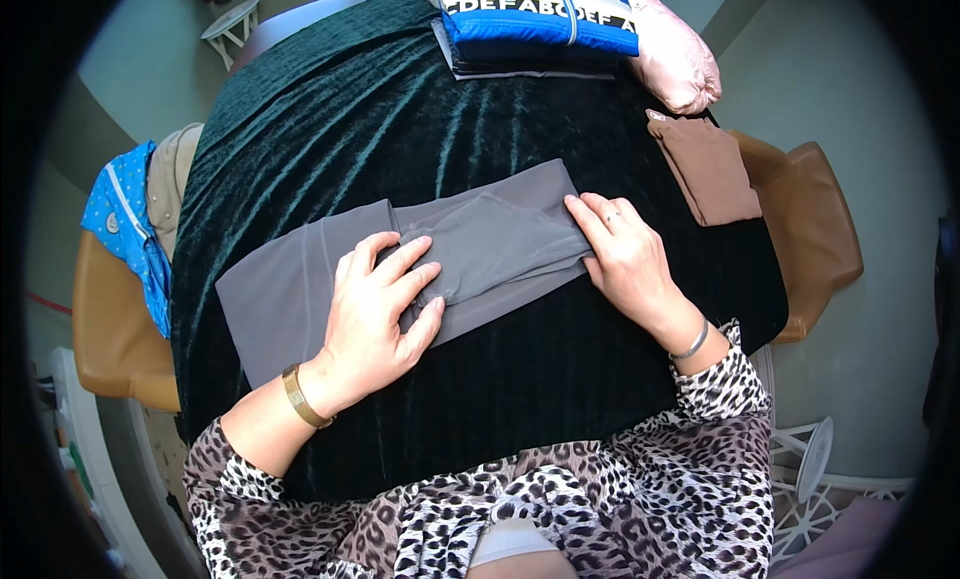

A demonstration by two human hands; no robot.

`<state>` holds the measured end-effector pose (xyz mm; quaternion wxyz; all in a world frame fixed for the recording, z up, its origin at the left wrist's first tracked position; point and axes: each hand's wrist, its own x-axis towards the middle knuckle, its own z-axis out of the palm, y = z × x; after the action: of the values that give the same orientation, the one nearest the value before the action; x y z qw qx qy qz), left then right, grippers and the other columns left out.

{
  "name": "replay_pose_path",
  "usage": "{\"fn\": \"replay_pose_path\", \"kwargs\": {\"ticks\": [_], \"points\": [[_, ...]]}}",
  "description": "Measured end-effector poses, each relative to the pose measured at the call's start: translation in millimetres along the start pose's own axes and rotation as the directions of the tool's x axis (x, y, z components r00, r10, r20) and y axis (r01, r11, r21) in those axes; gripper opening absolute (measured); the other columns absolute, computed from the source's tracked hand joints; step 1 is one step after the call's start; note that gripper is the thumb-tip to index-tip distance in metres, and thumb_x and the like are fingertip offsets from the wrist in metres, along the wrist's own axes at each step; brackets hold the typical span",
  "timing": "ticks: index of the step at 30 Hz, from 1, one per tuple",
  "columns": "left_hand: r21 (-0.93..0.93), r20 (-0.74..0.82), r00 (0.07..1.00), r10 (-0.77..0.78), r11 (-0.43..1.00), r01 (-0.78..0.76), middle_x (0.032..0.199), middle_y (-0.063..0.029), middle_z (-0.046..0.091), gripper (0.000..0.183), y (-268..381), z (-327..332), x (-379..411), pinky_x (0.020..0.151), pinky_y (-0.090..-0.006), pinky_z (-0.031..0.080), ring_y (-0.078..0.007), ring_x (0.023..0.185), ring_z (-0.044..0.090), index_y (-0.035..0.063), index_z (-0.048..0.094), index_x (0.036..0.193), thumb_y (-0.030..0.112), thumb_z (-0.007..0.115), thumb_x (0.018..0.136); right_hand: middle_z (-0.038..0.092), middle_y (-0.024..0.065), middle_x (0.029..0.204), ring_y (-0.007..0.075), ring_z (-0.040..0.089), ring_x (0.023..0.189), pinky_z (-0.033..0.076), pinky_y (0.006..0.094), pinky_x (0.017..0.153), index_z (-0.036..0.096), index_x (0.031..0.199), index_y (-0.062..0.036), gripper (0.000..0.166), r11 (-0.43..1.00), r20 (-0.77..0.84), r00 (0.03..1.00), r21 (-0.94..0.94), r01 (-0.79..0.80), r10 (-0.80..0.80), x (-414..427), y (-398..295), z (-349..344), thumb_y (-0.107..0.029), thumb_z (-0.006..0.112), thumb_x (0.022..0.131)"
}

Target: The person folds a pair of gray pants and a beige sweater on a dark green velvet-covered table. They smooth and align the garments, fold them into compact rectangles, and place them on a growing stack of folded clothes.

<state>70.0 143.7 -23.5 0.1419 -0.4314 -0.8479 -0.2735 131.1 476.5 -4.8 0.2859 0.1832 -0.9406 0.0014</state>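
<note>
A grey garment (495,237), folded into a long band, lies slantwise across the dark green velvet tablecloth (495,399). My left hand (379,309) rests on its middle with the fingers apart, at the edge of a thinner, lighter grey layer on top. At the right end, my right hand (622,252) grips the garment's edge, fingers above and thumb at the lower corner. Part of the left section (277,301) is covered by my left hand and wrist.
A folded brown garment (709,174) lies at the right. At the back, a stack of folded clothes (540,42) stands beside a pink puffy bundle (671,53). Tan chairs (817,234) flank the table; a blue patterned garment (127,219) hangs over the left one.
</note>
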Motion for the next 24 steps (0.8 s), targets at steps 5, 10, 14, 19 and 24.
{"fn": "replay_pose_path", "kwargs": {"ticks": [5, 10, 14, 19, 24], "points": [[0.0, 0.016, 1.0, 0.0, 1.0, 0.0, 0.147, -0.0158, 0.07, 0.037, -0.1, -0.4, 0.7, 0.115, -0.0523, 0.044, -0.0402, 0.139, 0.056, 0.0, 0.078, 0.124, 0.019, 0.077, 0.093, 0.069, 0.0167, 0.107, 0.0283, 0.066, 0.088, 0.061, 0.0337, 0.072, 0.069, 0.141, 0.0044, 0.057, 0.984, 0.049, 0.998, -0.175, -0.03, 0.039, -7.0, 4.8, 15.4, 0.005, 0.068, 0.084], [-0.004, 0.022, 1.0, 0.005, 1.0, -0.004, 0.147, -0.0154, 0.07, 0.037, 0.3, 0.3, 1.3, 0.116, -0.0528, 0.043, -0.0403, 0.14, 0.056, 0.0005, 0.078, 0.125, 0.02, 0.077, 0.094, 0.071, 0.0226, 0.136, 0.0348, 0.067, 0.119, 0.057, 0.0452, 0.091, 0.066, 0.146, 0.0037, 0.06, 0.978, 0.102, 0.993, -0.204, -0.043, 0.065, -5.4, 5.9, 16.9, 0.001, 0.067, 0.086], [-0.011, 0.021, 1.0, 0.009, 1.0, -0.009, 0.148, -0.015, 0.07, 0.037, -0.2, -0.5, -0.1, 0.116, -0.0531, 0.042, -0.0401, 0.14, 0.055, 0.0007, 0.079, 0.125, 0.02, 0.077, 0.094, 0.06, 0.0238, 0.155, 0.0401, 0.054, 0.146, 0.047, 0.0497, 0.113, 0.058, 0.155, 0.0019, 0.07, 0.989, 0.249, 0.96, -0.105, -0.108, 0.132, -5.8, 9.6, 9.4, -0.004, 0.069, 0.086], [-0.019, 0.012, 1.0, 0.001, 1.0, -0.001, 0.148, -0.0148, 0.07, 0.037, -1.9, -0.4, -3.8, 0.116, -0.0531, 0.042, -0.0398, 0.141, 0.055, 0.0009, 0.079, 0.126, 0.021, 0.076, 0.095, 0.038, 0.0255, 0.174, 0.0445, 0.027, 0.166, 0.026, 0.0577, 0.131, 0.05, 0.163, -0.0017, 0.078, 0.977, 0.343, 0.939, 0.185, -0.102, 0.033, 6.7, 1.9, -26.5, -0.023, 0.077, 0.092], [-0.021, 0.016, 1.0, 0.003, 1.0, -0.002, 0.146, -0.0152, 0.071, 0.034, 1.0, -1.8, -2.0, 0.116, -0.0525, 0.044, -0.0395, 0.139, 0.056, 0.0006, 0.079, 0.125, 0.02, 0.075, 0.097, 0.033, 0.0208, 0.178, 0.0469, 0.022, 0.167, 0.019, 0.0654, 0.131, 0.051, 0.166, -0.0185, 0.07, 0.963, 0.314, 0.944, 0.27, 0.014, -0.102, 18.0, -29.2, -14.1, -0.045, 0.071, 0.105]]}}
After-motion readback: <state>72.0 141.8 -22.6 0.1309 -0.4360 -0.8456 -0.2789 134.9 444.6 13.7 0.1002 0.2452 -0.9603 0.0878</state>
